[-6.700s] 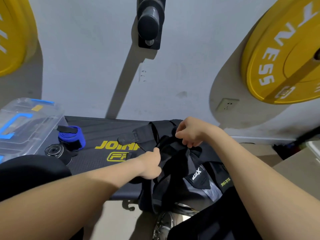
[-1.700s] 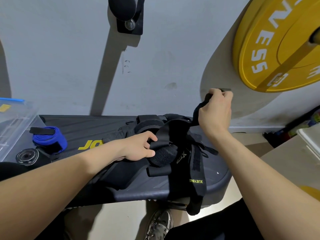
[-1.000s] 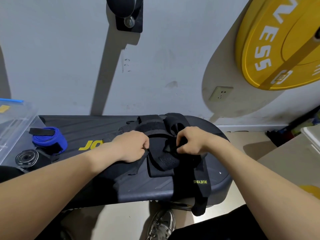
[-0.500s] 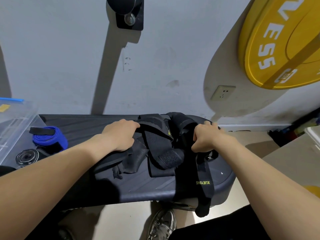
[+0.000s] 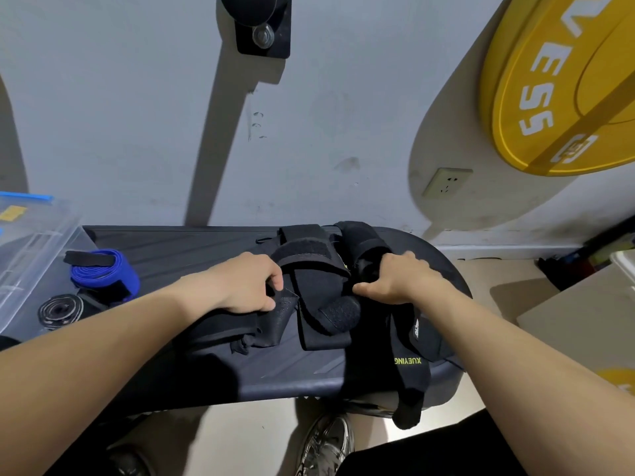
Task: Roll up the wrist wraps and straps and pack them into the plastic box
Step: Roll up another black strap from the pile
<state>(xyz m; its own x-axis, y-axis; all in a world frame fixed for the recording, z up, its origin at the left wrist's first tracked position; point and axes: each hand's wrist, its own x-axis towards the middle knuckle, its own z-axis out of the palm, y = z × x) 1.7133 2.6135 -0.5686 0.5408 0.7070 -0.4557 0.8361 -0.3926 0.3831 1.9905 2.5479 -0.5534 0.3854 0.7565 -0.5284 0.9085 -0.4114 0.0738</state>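
The left hand (image 5: 245,286) pinches a flap of the black straps (image 5: 319,290) heaped on the bench (image 5: 192,250); the right hand (image 5: 403,280) curls round a fold just beside it. A blue roll (image 5: 103,274) and a black roll (image 5: 60,309) lie left, beside the box (image 5: 31,242)

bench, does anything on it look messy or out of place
The black straps lie in a tangled heap between the left hand and right hand, and the XUEYING strap hangs over the front edge of the bench. The blue wrap and black roll beside the plastic box look tidy.
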